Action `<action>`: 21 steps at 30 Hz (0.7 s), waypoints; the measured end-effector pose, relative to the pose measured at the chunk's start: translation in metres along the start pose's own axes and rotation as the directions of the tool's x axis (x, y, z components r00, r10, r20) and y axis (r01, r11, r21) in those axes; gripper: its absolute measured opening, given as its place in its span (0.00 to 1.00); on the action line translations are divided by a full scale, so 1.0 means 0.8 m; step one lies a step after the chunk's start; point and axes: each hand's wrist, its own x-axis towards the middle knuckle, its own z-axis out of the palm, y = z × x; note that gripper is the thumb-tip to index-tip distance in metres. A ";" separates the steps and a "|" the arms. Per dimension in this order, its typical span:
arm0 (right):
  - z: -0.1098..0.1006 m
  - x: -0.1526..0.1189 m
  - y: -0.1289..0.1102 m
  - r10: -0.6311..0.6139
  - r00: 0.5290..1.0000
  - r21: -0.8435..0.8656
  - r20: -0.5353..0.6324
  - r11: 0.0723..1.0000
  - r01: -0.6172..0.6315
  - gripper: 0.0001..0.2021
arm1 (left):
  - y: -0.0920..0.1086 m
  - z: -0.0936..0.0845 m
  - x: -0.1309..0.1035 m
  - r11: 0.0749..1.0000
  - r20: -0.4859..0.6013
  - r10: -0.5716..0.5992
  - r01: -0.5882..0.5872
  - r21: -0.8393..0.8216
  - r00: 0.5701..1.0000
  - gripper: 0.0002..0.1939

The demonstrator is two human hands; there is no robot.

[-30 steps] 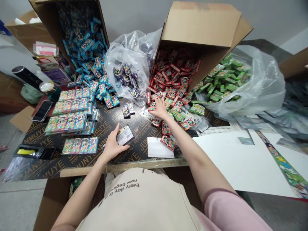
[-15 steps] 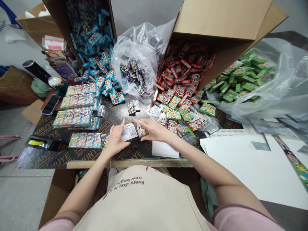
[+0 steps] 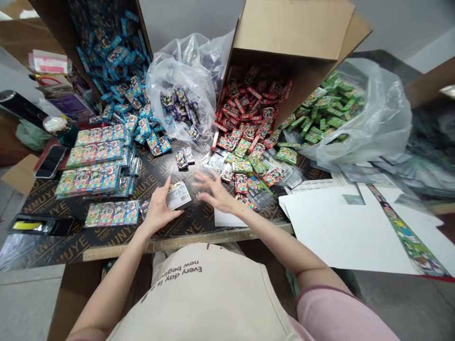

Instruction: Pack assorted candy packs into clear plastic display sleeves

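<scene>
"Where's the barcoded packet (image 3: 180, 196)?"

"Toward the near side of the tabletop (image 3: 201, 221), pinched by the left hand (image 3: 158, 205) between thumb and fingers."

"And the right hand (image 3: 216, 192)?"

"Spread and blurred, just beside it, with nothing visible in its grasp."

"How best to steady the packet?"

"Light pressure on opposite edges, I'd say, avoiding bends, and right fingers clear of the small purple boxes (image 3: 181, 160)."
</scene>
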 end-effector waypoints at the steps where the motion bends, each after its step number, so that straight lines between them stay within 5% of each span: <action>1: -0.010 -0.002 0.017 0.097 0.992 -0.078 -0.076 0.992 -0.102 0.32 | 0.001 0.002 -0.001 1.000 0.004 -0.011 0.011 0.000 1.000 0.57; 4: -0.048 -0.012 0.079 0.335 0.886 -0.352 -0.322 0.826 -0.440 0.34 | 0.004 0.005 -0.005 0.999 0.016 -0.043 0.043 -0.001 0.999 0.57; 7: -0.075 -0.024 0.118 0.430 0.855 -0.483 -0.289 0.706 -0.518 0.33 | 0.008 0.008 -0.007 0.998 0.036 -0.061 0.061 -0.004 0.997 0.58; 9: -0.073 -0.026 0.118 0.375 0.892 -0.488 -0.253 0.746 -0.452 0.31 | 0.009 0.010 -0.007 0.998 0.036 -0.066 0.066 -0.002 0.997 0.58; 12: -0.040 -0.019 0.091 0.178 0.982 -0.409 -0.060 0.893 -0.187 0.27 | 0.011 0.011 -0.005 0.997 0.015 -0.073 0.073 0.006 0.997 0.58; 16: 0.013 -0.006 0.062 -0.021 0.960 -0.262 0.280 0.960 0.098 0.29 | 0.009 0.005 -0.005 0.998 -0.006 -0.061 0.061 0.026 0.998 0.58; 18: 0.025 -0.004 0.063 -0.012 0.944 -0.232 0.331 0.968 0.093 0.30 | 0.004 -0.001 -0.009 0.998 -0.023 -0.054 0.055 0.042 0.998 0.58; 21: 0.025 -0.006 0.075 0.111 0.966 -0.211 0.235 0.976 -0.061 0.32 | -0.006 -0.010 -0.015 0.995 -0.051 -0.057 0.060 0.074 0.997 0.57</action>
